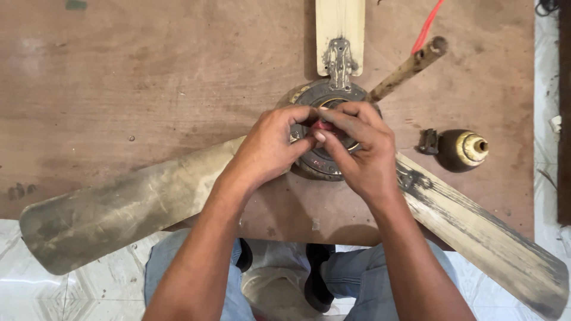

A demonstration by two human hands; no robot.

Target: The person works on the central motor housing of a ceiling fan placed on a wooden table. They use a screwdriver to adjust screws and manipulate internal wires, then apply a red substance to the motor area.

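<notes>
A dirty ceiling fan lies on a brown wooden board (148, 89), its round metal motor hub (318, 95) in the middle. My left hand (267, 145) and my right hand (360, 148) meet over the hub, fingertips pinching a small red piece (323, 125) between them. Three cream blades spread out: one to the lower left (113, 211), one to the lower right (482, 235), one straight up (339, 24). The fan's down rod (407, 68) slants off the hub to the upper right.
A dark brass-coloured cup-shaped fan part (461, 150) with a small black piece beside it lies right of the hub. A red wire (427, 27) runs by the rod's end. My knees in blue jeans (369, 276) show below the board, over a white tiled floor (35, 297).
</notes>
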